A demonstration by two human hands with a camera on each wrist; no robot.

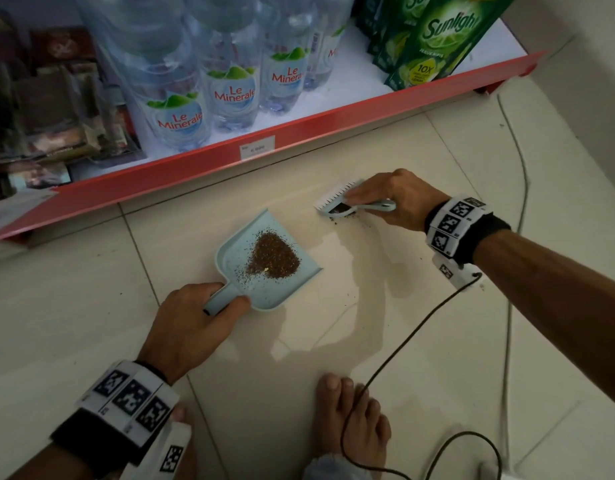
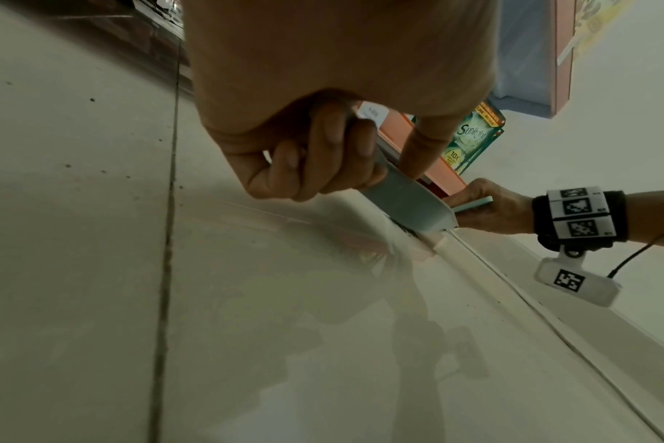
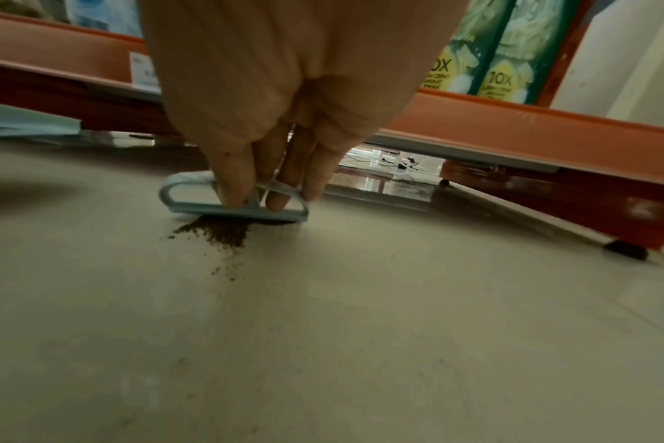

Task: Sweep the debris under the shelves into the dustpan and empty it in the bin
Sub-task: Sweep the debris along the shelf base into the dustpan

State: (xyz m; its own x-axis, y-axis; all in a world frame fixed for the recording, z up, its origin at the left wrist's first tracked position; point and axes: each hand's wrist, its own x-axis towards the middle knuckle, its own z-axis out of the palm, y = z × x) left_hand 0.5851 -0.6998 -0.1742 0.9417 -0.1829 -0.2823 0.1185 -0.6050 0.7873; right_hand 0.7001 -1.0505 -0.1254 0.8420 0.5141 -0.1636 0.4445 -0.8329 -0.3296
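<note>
A pale blue dustpan (image 1: pixel 236 247) lies on the tiled floor with a heap of brown debris (image 1: pixel 273 256) in it. My left hand (image 1: pixel 198 315) grips its handle (image 1: pixel 217 301), fingers curled round it (image 2: pixel 323 159). Right of the pan, my right hand (image 1: pixel 389 199) holds a small pale blue brush (image 1: pixel 347 206) by its loop handle (image 3: pixel 232 197), with white bristles (image 1: pixel 333 195) on the floor. A small patch of brown debris (image 3: pixel 217 230) lies against the brush, in front of the red shelf edge (image 1: pixel 299 129).
The low red shelf carries water bottles (image 1: pixel 226 81) and green detergent pouches (image 1: pixel 434 39). A dark gap (image 3: pixel 391 167) runs under the shelf. A black cable (image 1: pixel 396 362) trails over the floor and across my bare foot (image 1: pixel 351 417). Loose specks (image 1: pixel 347 220) lie near the brush.
</note>
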